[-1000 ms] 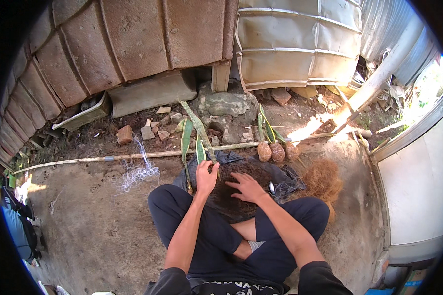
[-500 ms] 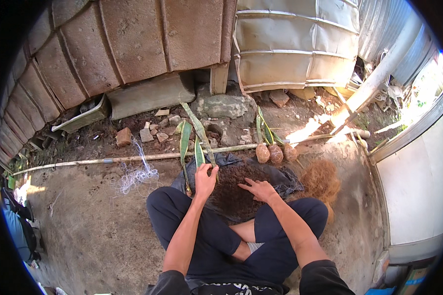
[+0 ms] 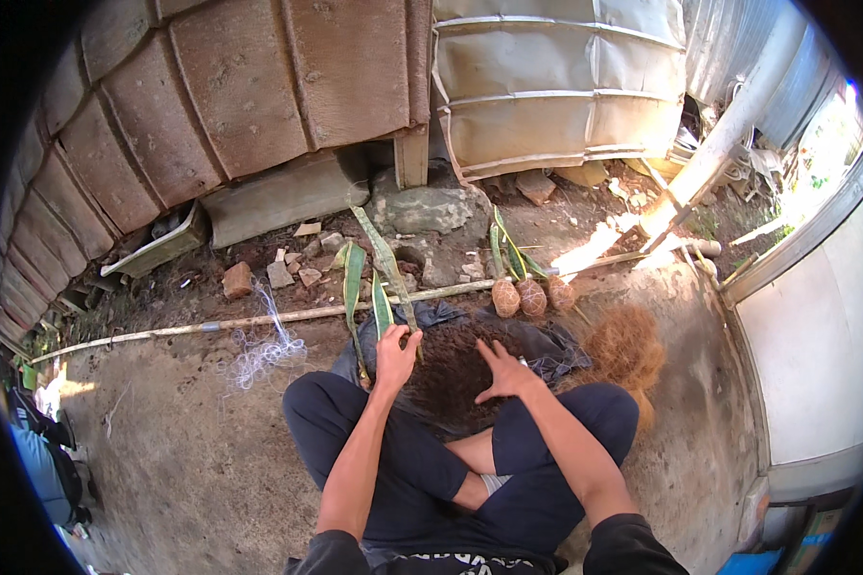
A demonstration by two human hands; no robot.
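Observation:
My left hand pinches the lower end of a long snake plant leaf that points away from me. Two more snake plant leaves, a yellow-edged one and a shorter one, stand just left of it. My right hand is spread, thumb and fingers apart, over dark loose soil. The soil lies on a dark plastic sheet before my crossed legs. Beyond it sit three brown fibre balls bound with thread, with snake plant leaves rising from them.
A heap of brown coconut fibre lies at the right by my knee. Tangled white string is on the concrete at the left. A long bamboo pole crosses the ground beyond me, with broken bricks behind it.
My right hand has opened wider, its fingers now spread and pointing away over the soil. My left hand keeps its pinch on the leaf. The view has shifted slightly.

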